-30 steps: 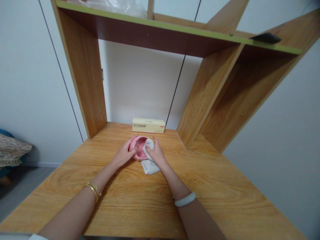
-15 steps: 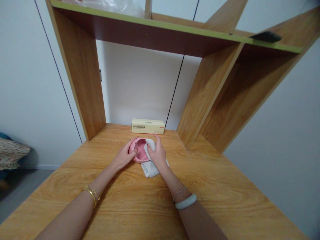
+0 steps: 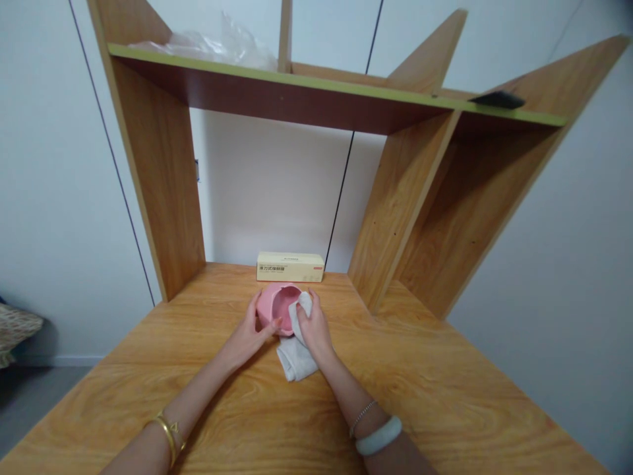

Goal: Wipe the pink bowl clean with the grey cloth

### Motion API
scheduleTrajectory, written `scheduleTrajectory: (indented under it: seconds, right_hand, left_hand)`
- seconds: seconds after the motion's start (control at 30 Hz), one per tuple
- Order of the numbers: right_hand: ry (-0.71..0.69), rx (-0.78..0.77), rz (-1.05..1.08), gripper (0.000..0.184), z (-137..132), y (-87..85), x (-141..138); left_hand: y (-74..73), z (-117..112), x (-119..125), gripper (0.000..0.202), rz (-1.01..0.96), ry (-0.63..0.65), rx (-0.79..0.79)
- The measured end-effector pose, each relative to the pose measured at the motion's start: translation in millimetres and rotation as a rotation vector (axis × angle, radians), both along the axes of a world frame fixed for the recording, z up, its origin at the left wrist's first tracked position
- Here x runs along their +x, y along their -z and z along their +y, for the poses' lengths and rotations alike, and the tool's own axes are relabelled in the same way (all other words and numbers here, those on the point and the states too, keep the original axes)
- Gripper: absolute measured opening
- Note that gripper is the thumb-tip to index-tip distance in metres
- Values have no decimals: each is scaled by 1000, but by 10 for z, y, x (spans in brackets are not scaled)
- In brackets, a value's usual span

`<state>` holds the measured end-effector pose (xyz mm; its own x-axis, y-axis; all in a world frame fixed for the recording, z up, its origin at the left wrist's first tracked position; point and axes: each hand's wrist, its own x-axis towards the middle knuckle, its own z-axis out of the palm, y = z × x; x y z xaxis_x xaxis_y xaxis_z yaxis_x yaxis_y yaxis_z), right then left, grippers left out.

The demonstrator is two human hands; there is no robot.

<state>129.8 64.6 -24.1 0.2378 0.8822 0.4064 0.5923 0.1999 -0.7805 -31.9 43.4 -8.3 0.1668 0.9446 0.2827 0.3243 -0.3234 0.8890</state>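
A pink bowl [image 3: 267,303] is tilted above the wooden desk, its opening turned toward the right. My left hand [image 3: 251,333] grips it from the left, with the thumb on the near rim and the fingers around the outside. A light grey cloth [image 3: 297,359] is bunched in my right hand [image 3: 315,328], which presses part of it at the bowl's right rim. The rest of the cloth hangs down onto the desk. My right fingertips are partly hidden behind the cloth and bowl.
A cream cardboard box [image 3: 290,268] stands behind the bowl. Wooden shelf panels rise at both sides of the desk [image 3: 277,422]. On the upper shelf [image 3: 316,79] lie clear plastic wrapping [image 3: 212,49] and a dark flat object [image 3: 498,99].
The bowl has been tipped further, so its opening now faces more to the right. My right hand has shifted the cloth along the rim. The view has tilted up slightly.
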Motion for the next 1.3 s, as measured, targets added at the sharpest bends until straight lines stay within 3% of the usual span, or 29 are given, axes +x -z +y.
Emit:
scheduleTrajectory:
  seconds: [0.17, 0.5, 0.7, 1.0, 1.13, 1.3]
  right_hand:
    - [15, 8, -31, 52, 1, 4, -5]
    - [92, -24, -240, 53, -128, -215, -7]
    - [30, -78, -171, 56, -74, -152, 37]
    - [-18, 45, 47, 53, -1, -16, 16]
    - [-22, 32, 49, 54, -28, -68, -18]
    - [74, -5, -110, 57, -113, -201, -17]
  left_hand:
    - [59, 25, 5, 73, -53, 57, -3]
    - [67, 52, -17, 61, -31, 27, -16]
    - [-24, -13, -23, 62, 58, 10, 60]
    - [57, 1, 79, 89, -71, 13, 39]
    - [7, -15, 86, 81, -31, -3, 57]
    - [-3, 19, 28, 69, 7, -81, 57]
